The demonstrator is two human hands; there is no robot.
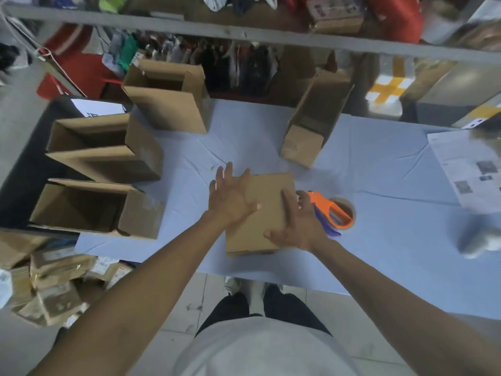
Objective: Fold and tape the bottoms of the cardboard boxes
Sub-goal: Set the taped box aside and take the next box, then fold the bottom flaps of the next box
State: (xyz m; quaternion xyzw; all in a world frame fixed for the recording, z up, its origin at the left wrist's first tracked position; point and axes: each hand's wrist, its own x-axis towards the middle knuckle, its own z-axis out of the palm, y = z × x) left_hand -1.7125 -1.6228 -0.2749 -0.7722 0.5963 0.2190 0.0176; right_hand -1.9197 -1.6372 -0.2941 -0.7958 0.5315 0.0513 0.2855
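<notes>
Flat cardboard box (pixel 261 213) near worktop (pixel 379 164) front edge; left hand (pixel 230 198) and right hand (pixel 295 223) rest on it, fingers spread. Tape dispenser (pixel 332 215) just beside right hand.

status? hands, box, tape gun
Left hand and right hand open, flat on the box, no grip. Box unfolded, untaped. Tape dispenser beside right hand, untouched. Nothing in the way.

Can't read any text from here; the printed sheet (pixel 471 169) far right of my right hand (pixel 294 223) is just blur.
</notes>
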